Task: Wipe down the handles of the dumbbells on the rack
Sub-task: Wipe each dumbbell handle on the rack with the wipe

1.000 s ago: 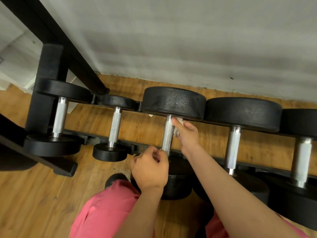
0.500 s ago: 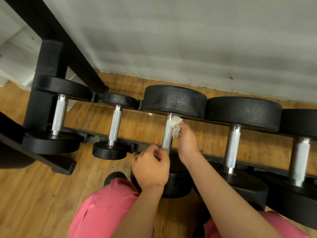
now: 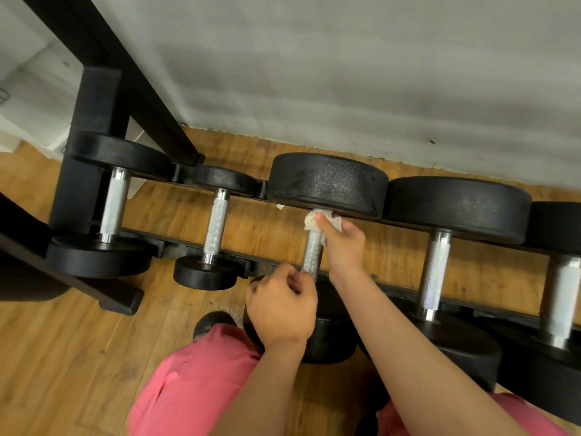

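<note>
We see a black rack [image 3: 94, 105] on the wooden floor [image 3: 78, 341]; across its two rails lie what look like five dumbbells [image 3: 327, 180], the rightmost partly out of view.

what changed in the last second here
The right hand twisted the white cloth round the far end of the middle dumbbell's handle, so more cloth now shows under the thumb. The left hand still pinches the handle's near end; the other dumbbells did not move.

A wooden floor [image 3: 63, 357] meets a grey wall [image 3: 345, 73]; pink trousers [image 3: 188, 388] fill the lower edge.
</note>
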Tool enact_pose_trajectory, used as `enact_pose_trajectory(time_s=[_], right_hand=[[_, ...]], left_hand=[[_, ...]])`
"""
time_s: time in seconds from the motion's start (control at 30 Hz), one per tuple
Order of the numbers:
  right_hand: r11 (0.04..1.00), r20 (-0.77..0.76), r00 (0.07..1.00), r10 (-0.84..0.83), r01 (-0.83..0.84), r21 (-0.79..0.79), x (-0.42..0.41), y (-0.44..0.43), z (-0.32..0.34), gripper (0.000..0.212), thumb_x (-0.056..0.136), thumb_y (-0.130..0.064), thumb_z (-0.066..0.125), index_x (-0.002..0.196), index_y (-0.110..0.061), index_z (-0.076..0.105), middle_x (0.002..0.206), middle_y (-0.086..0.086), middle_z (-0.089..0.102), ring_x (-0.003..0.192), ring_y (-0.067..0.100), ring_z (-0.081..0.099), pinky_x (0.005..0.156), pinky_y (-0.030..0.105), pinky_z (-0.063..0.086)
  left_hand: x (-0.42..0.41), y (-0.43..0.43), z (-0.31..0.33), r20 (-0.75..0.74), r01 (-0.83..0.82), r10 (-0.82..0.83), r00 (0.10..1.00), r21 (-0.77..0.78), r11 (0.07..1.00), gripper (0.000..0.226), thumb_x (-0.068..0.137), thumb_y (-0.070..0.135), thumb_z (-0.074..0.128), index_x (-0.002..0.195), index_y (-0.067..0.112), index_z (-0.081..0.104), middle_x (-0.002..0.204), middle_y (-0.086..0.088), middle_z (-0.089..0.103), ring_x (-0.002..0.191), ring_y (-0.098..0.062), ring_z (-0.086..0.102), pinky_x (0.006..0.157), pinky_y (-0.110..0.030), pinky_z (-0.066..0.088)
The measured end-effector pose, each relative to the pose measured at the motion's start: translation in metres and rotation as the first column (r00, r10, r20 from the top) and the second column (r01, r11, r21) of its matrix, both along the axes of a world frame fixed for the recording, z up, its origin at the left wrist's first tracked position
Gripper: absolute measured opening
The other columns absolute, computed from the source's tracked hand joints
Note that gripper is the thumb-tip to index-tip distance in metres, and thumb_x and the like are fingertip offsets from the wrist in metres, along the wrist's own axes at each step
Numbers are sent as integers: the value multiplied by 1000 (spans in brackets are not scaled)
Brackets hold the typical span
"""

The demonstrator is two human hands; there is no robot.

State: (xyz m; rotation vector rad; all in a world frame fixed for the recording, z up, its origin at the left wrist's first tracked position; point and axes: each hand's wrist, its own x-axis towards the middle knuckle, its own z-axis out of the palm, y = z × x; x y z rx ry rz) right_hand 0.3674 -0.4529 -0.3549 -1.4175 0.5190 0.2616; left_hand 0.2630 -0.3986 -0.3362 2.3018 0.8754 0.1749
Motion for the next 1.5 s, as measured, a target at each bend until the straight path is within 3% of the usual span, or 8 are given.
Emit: enact_pose_trajectory(time_s=[0.1, 0.2, 0.37, 0.5, 0.7, 0.93, 1.13, 1.5], right_hand=[[1000, 25, 999, -22, 23, -15, 1, 3, -2, 17, 87, -19, 72, 99, -7, 69, 87, -1, 70, 80, 7, 64, 62, 10, 44], [995, 100, 993, -64, 71, -65, -5, 8, -4, 11, 90, -19, 67, 82, -12, 67, 71, -6, 63, 65, 2, 56, 56, 11, 43], [988, 195, 978, -67, 92, -121, -10, 6, -8, 33, 96, -14, 56, 64, -15, 55, 58, -5, 49, 54, 2, 43, 55, 18, 38], [996, 125, 992, -31, 41, -83, -3, 3, -1, 20, 91, -13, 65, 71, -16, 63, 66, -5, 60, 58, -1, 53, 55, 12, 43], [991, 82, 990, -111, 117, -67, -2, 1, 1, 26, 93, -9, 61, 68, -15, 60, 64, -3, 55, 60, 5, 49, 50, 8, 40], [997, 10, 998, -64, 64, -50, 0, 1, 7, 10, 88, -13, 69, 84, -4, 66, 75, 3, 63, 67, 7, 56, 61, 18, 45], [990, 34, 993, -110, 113, -85, -3, 0, -1, 26, 95, -13, 58, 69, -12, 58, 65, 0, 53, 61, 7, 48, 60, 20, 41], [978, -35, 980, -195, 191, -82, 4, -5, 2, 12, 89, -7, 66, 89, -16, 58, 87, 0, 63, 79, 10, 60, 61, 14, 43]], left_hand=[[0, 0, 0, 12, 0, 0, 1000, 0, 1000, 23, 84, 27, 61, 62, 25, 55, 52, 10, 54, 52, -5, 48, 79, -25, 31], [0, 0, -1, 20, -2, 2, 1000, -6, 1000, 24, 84, 31, 57, 61, 27, 52, 51, 10, 52, 50, -4, 46, 79, -26, 33], [0, -1, 1, 33, -3, 3, 999, -10, 1000, 23, 82, 34, 51, 60, 28, 50, 50, 11, 50, 49, 0, 39, 77, -28, 33], [0, -1, 2, 26, -2, 3, 1000, -14, 1000, 22, 82, 35, 49, 60, 29, 49, 50, 12, 50, 50, 1, 39, 78, -30, 35], [0, -1, 3, 12, -12, 12, 1000, -4, 1000, 26, 85, 26, 61, 61, 28, 50, 51, 12, 50, 50, 1, 37, 77, -31, 36], [0, -2, 5, 6, -31, 31, 999, -13, 999, 24, 85, 26, 62, 62, 23, 55, 53, 9, 54, 53, 2, 35, 77, -33, 39], [0, -2, 3, 10, -21, 21, 1000, 13, 1000, 26, 85, 25, 61, 61, 25, 53, 50, 10, 51, 49, -1, 37, 74, -27, 27], [0, -1, 2, 25, -20, 19, 1000, 8, 1000, 25, 84, 29, 57, 60, 28, 50, 51, 11, 52, 50, 1, 38, 73, -28, 29]])
